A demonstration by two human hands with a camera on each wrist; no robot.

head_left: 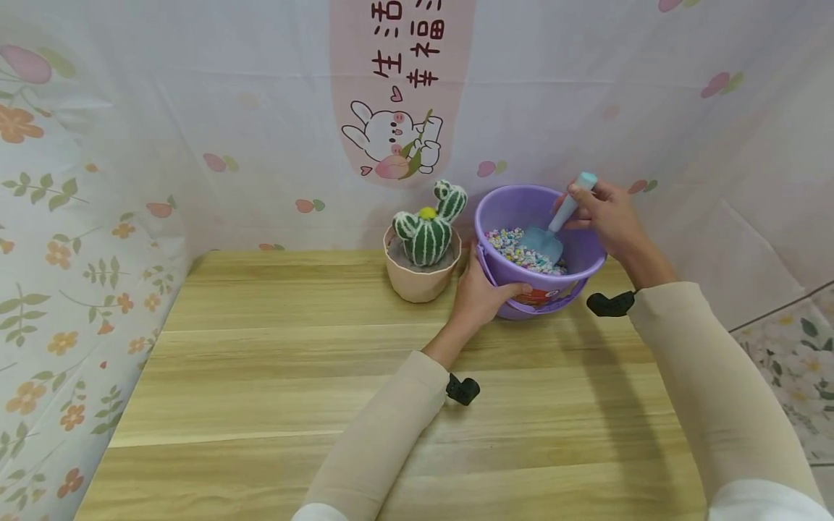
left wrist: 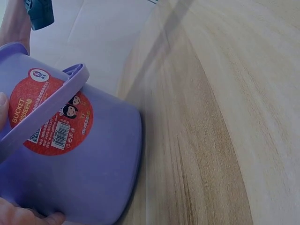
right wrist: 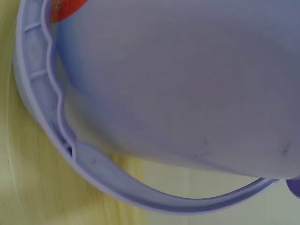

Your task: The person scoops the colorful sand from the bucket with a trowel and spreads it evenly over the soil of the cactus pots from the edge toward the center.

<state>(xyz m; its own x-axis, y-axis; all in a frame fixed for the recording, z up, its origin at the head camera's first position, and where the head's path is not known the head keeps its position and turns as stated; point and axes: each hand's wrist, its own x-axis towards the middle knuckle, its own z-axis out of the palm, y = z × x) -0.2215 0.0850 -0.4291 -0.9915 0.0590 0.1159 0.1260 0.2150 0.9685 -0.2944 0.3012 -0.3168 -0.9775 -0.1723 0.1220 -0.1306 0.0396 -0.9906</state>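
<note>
A purple bucket (head_left: 515, 189) with a red label stands at the table's back right. Small multicoloured beads (head_left: 517, 250) lie inside it. In my right hand (head_left: 615, 217) is the handle of a pale blue toy shovel (head_left: 565, 210); its blade rests among the beads. My left hand (head_left: 478, 293) grips the bucket's near left side, thumb across the front beside the label. The bucket's handle hangs down in front, and the left wrist view shows it crossing the label (left wrist: 58, 133). Only the bucket's outer wall (right wrist: 187, 84) and handle fill the right wrist view; the right hand is out of sight there.
Left of the bucket, close to my left hand, a crocheted cactus (head_left: 430, 235) sits in a pale pink pot (head_left: 417, 284). The wooden table (head_left: 274, 376) stretches toward me. A printed cloth (head_left: 274, 130) hangs directly behind its back edge.
</note>
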